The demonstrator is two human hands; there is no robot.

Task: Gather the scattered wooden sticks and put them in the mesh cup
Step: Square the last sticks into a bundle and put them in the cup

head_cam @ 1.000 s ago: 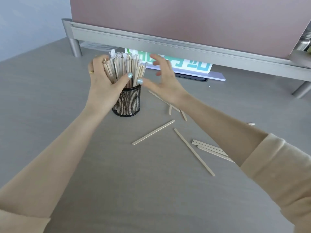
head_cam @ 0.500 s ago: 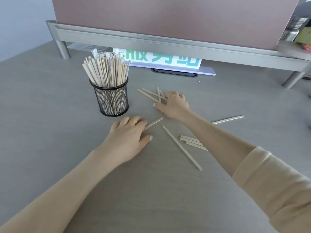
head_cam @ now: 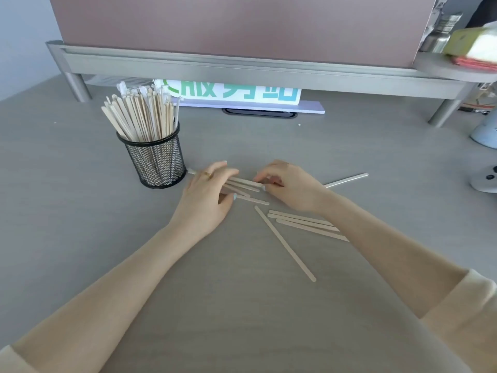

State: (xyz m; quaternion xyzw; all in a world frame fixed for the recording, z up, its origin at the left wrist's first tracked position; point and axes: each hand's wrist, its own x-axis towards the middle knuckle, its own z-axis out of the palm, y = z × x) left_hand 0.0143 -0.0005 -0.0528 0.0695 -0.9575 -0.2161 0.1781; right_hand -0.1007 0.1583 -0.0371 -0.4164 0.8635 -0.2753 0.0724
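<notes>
A black mesh cup (head_cam: 156, 164) stands left of centre on the grey desk, packed with upright wooden sticks (head_cam: 139, 114). Just right of it my left hand (head_cam: 207, 195) and my right hand (head_cam: 287, 184) meet over a small bundle of sticks (head_cam: 247, 184) lying on the desk, each hand's fingers curled round one end of it. A long single stick (head_cam: 285, 244) lies diagonally nearer me. A few more sticks (head_cam: 304, 223) lie side by side under my right forearm. One stick (head_cam: 349, 179) lies beyond my right wrist.
A metal shelf rail (head_cam: 242, 67) on legs runs across the back, with a green-lettered sign (head_cam: 231, 94) beneath it. A white object (head_cam: 486, 176) sits at the right edge. A bottle and boxes stand on the shelf at top right.
Both hands left the cup, dropped to the desk and came together, sweeping the sticks right of the cup into one bundle between them.
</notes>
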